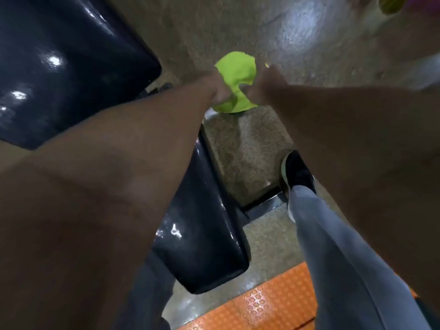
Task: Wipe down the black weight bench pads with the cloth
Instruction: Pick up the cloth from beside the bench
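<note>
A lime-green cloth (234,77) is bunched between both fists, held in the air over the floor to the right of the bench. My left hand (214,88) grips its left side and my right hand (266,83) grips its right side. The large black back pad (71,63) fills the upper left, glossy with light spots. The smaller black seat pad (204,234) lies lower centre, partly hidden under my left forearm. Neither hand touches a pad.
Speckled grey-brown floor (250,151) lies to the right of the bench. My right leg in grey trousers with a black shoe (297,172) stands there. An orange studded mat (273,303) runs along the bottom. A green object (390,3) sits at the top right.
</note>
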Demonstrator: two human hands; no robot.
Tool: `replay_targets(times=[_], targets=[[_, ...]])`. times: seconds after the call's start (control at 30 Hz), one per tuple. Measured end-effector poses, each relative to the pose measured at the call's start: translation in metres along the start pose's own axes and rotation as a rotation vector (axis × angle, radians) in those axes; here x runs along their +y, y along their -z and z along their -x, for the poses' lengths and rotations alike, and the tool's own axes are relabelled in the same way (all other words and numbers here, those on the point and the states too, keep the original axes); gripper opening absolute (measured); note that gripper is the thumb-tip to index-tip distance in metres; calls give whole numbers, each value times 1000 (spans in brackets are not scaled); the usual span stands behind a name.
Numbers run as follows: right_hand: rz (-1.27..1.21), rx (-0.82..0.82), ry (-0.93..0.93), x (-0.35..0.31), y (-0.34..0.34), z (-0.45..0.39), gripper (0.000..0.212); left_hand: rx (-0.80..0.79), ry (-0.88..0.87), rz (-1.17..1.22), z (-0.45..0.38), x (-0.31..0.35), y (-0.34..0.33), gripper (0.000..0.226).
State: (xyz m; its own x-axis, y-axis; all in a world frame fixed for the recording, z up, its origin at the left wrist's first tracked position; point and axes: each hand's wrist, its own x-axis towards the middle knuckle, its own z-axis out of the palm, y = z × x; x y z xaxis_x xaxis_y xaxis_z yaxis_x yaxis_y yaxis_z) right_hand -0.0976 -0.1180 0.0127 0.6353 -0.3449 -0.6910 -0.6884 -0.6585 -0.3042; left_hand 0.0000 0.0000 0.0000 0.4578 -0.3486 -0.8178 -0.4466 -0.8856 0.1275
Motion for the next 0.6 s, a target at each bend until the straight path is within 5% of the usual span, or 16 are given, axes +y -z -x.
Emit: replay_targets(times=[0.27, 0.5, 0.6], targets=[[-100, 36, -118, -4, -6, -11, 76, 178, 152, -93, 9, 14, 1, 39], [77, 66, -52, -9, -14, -12, 87, 240, 172, 206, 22, 26, 11, 41], [139, 99, 40, -24, 3, -9, 62, 245, 93, 427, 33, 30, 30, 38]])
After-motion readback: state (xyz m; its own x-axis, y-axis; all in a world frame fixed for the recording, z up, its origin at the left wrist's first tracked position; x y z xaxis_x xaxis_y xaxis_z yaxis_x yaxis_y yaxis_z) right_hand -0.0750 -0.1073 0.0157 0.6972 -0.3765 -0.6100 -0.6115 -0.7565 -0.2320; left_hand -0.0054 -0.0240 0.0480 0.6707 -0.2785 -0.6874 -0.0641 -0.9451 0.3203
